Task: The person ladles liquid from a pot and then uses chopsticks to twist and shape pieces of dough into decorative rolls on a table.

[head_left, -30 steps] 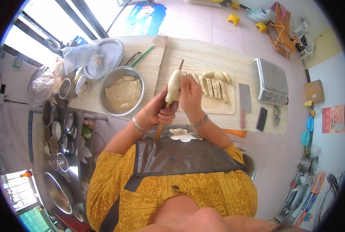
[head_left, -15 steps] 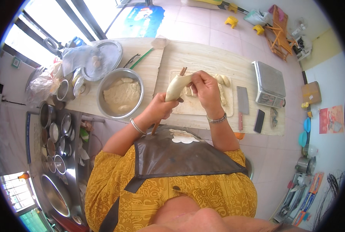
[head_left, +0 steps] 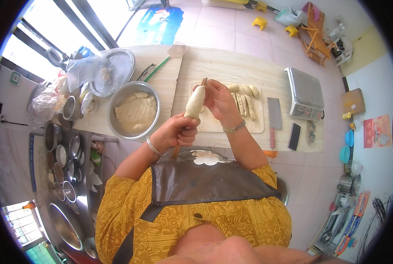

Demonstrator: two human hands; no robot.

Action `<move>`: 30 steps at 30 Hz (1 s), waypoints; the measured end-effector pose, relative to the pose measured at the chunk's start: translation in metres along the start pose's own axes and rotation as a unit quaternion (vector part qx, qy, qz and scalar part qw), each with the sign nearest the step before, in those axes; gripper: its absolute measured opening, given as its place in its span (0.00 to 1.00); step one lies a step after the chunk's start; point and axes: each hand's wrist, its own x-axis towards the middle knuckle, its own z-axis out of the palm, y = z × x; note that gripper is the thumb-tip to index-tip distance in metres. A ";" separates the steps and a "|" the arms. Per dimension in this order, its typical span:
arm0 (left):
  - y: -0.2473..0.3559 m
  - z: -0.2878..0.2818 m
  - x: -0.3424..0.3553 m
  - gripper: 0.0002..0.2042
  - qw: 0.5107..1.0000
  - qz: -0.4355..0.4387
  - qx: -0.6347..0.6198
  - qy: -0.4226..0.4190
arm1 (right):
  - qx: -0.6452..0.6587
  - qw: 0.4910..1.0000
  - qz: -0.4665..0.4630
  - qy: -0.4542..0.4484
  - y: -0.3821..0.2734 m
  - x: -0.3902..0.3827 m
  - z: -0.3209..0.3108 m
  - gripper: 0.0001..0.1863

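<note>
My left hand (head_left: 178,133) is closed around a pair of wooden chopsticks (head_left: 204,82) and the lower end of the pale dough (head_left: 195,102) wrapped around them. The dough forms a smooth, tapered sleeve, and the stick tips poke out at its top. My right hand (head_left: 220,100) is closed at the dough's upper end, its fingertips partly hidden. Beyond my hands lies a light cutting board (head_left: 214,126) with cut dough strips (head_left: 245,106) and small dough lumps (head_left: 248,90) on it.
Left of the board stands a metal bowl of dough (head_left: 136,112). A cleaver (head_left: 274,116), a phone (head_left: 294,136) and a scale (head_left: 303,94) lie to the right. A round metal lid (head_left: 125,66) and plastic bags (head_left: 49,103) crowd the far left.
The dough's upper end, pulled out to the right before, now lies close around the chopsticks. My right hand has moved left and the dough stands more upright.
</note>
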 end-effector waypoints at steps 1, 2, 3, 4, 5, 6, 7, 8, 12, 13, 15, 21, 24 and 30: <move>0.001 -0.004 0.003 0.10 0.996 -0.016 -0.030 -0.078 | 0.025 1.000 -0.002 -0.013 -0.003 0.001 0.012 0.10; 0.000 -0.012 0.009 0.10 0.986 -0.032 -0.059 -0.155 | 0.047 0.998 0.011 -0.037 -0.004 0.002 0.019 0.10; -0.002 -0.017 0.014 0.11 0.967 -0.046 -0.089 -0.232 | 0.067 0.996 0.024 -0.061 -0.005 0.002 0.025 0.11; -0.006 -0.020 0.020 0.10 0.955 -0.040 -0.111 -0.272 | 0.086 0.992 0.038 -0.086 -0.006 0.002 0.031 0.12; -0.010 -0.023 0.026 0.10 0.941 -0.034 -0.132 -0.311 | 0.112 0.988 0.044 -0.101 -0.007 0.003 0.038 0.12; -0.011 -0.018 0.028 0.10 0.924 -0.030 -0.154 -0.350 | 0.110 0.988 0.038 -0.099 -0.009 0.002 0.039 0.12; -0.012 -0.013 0.023 0.11 0.958 0.021 -0.107 -0.266 | 0.107 0.989 0.032 -0.098 -0.011 0.000 0.039 0.11; -0.015 -0.008 0.015 0.11 0.979 0.072 -0.059 -0.179 | 0.105 0.989 0.026 -0.097 -0.012 -0.002 0.039 0.11; -0.014 0.030 -0.004 0.17 0.922 0.322 0.183 0.114 | 0.047 0.997 -0.060 -0.019 -0.001 -0.001 0.040 0.09; -0.009 0.032 -0.007 0.23 0.925 0.268 0.233 0.138 | 0.035 0.998 -0.056 -0.001 -0.001 0.001 0.042 0.09; 0.003 0.024 -0.002 0.23 0.964 0.194 0.173 0.063 | 0.022 0.998 -0.054 0.001 -0.007 0.005 0.050 0.08; -0.003 -0.005 0.024 0.38 0.907 0.029 -0.109 -0.405 | 0.067 0.993 0.015 -0.099 -0.019 0.008 0.063 0.06; 0.005 0.011 0.003 0.40 0.981 0.127 0.132 -0.061 | 0.026 0.998 -0.006 -0.057 -0.017 0.008 0.050 0.06; 0.055 0.028 -0.022 0.18 0.717 0.428 0.494 0.242 | -0.149 0.988 -0.023 -0.042 -0.023 0.010 0.074 0.07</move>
